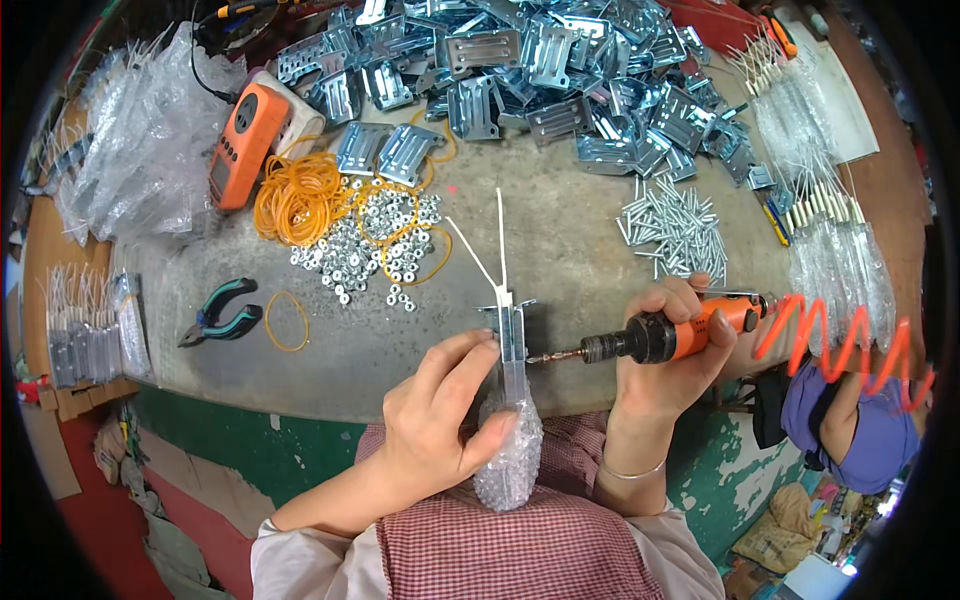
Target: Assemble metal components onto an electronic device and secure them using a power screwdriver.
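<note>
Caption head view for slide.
Right hand points an orange power driver at a partly bubble-wrapped piece in the left hand.

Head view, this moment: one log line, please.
left hand: narrow grey piece, clear bubble wrap; right hand: orange-black screwdriver; coppery bit: beside piece

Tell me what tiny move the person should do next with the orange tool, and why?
Maybe nudge the orange power tool slightly left, so its bit presses squarely on the metal part. The right hand aims the bit at that part's side, and the left hand holds the bubble-wrapped bundle below it. I can't tell whether they touch.
</note>
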Action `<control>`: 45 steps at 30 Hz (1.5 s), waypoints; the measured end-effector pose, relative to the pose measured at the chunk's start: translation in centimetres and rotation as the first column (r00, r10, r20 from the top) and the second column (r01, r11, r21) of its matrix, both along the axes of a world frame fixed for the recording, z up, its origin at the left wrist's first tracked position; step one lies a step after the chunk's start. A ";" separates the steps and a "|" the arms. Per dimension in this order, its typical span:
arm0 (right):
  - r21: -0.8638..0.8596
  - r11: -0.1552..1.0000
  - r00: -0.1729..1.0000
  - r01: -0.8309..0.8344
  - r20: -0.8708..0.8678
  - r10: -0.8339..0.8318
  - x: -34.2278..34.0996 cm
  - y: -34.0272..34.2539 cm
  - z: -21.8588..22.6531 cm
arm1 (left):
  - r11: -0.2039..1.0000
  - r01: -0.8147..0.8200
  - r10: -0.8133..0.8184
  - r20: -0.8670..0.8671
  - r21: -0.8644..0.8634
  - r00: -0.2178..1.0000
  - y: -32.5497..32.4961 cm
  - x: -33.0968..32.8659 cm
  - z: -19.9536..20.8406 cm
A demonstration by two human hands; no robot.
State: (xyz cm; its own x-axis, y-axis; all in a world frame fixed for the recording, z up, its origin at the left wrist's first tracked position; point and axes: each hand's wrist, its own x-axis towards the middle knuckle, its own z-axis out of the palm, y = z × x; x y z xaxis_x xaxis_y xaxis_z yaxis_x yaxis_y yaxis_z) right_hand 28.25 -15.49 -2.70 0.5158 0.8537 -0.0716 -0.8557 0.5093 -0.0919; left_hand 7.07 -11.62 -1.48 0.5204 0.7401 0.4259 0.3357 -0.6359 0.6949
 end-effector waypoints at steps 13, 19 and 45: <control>-0.030 0.999 0.997 -0.013 -0.071 0.011 -0.2 0.6 0.1 | 0.997 -0.025 0.029 -0.052 0.074 0.998 -0.1 0.1 0.3; -0.016 1.000 1.000 0.003 -0.014 -0.003 -0.2 0.5 -0.5 | 0.998 -0.024 0.032 -0.133 0.065 0.991 -0.3 0.3 0.9; -0.130 0.991 0.980 0.026 0.197 0.000 -0.1 0.1 -0.7 | 0.906 -0.349 0.410 -0.292 0.239 0.864 4.6 -2.9 1.7</control>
